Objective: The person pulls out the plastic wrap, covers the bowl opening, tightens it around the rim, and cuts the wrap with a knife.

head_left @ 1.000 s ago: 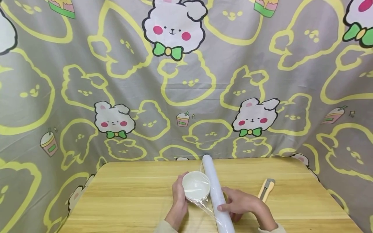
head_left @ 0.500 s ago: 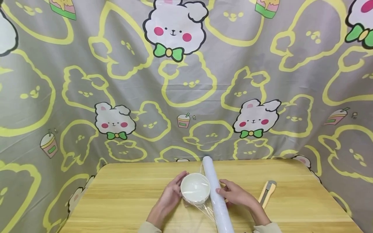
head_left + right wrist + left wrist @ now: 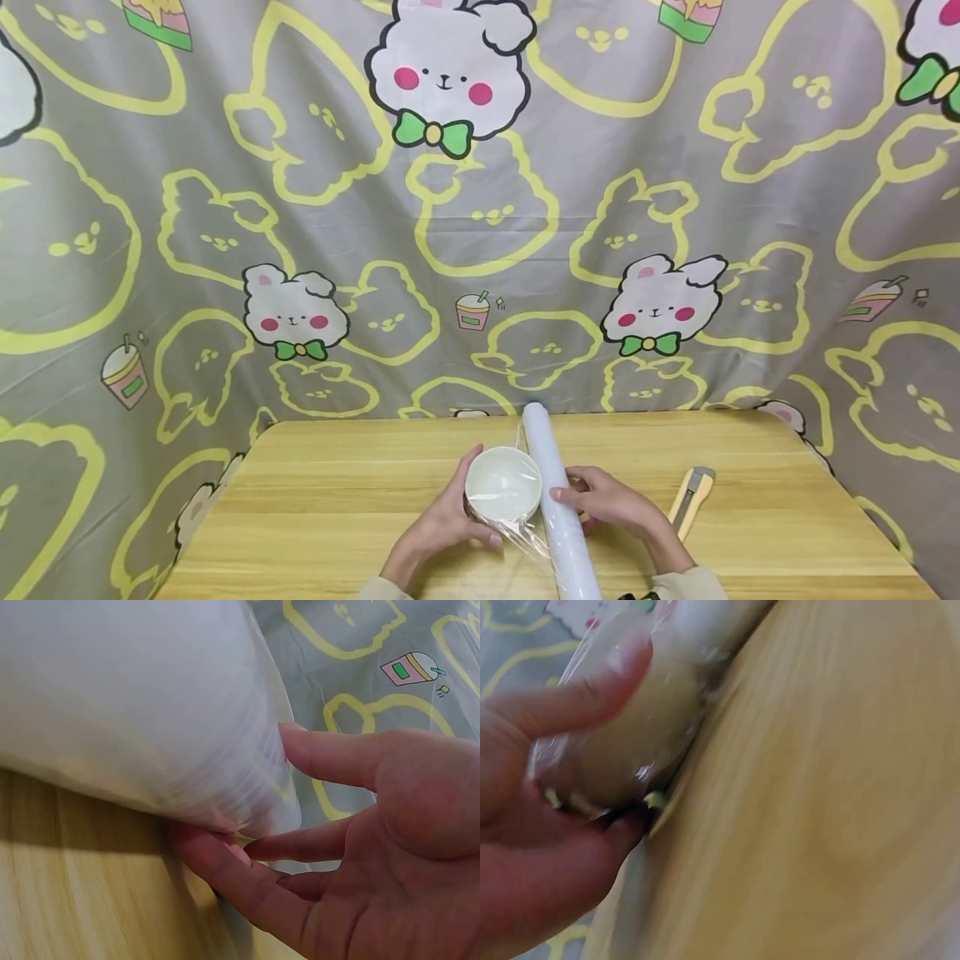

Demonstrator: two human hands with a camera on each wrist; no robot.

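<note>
A small white bowl point(image 3: 501, 485) has clear plastic wrap point(image 3: 525, 537) stretched over its mouth. The wrap runs from the bowl to a long white roll of plastic wrap point(image 3: 557, 508), which lies lengthwise on the table. My left hand point(image 3: 446, 518) holds the bowl from its left side, index finger behind and thumb in front by the loose film. In the left wrist view, that hand point(image 3: 540, 877) curves around the film-covered bowl point(image 3: 641, 724). My right hand point(image 3: 615, 504) grips the roll from its right side. The right wrist view shows its thumb and fingers against the roll point(image 3: 135, 697).
A yellow and grey utility knife point(image 3: 692, 500) lies on the wooden table point(image 3: 337, 517), right of the right hand. Behind the table hangs a grey patterned cloth point(image 3: 390, 217), also closing in both sides.
My left hand has shifted around the bowl, and its thumb now shows in front. The right hand has slid farther up the roll. Bowl and roll have barely moved.
</note>
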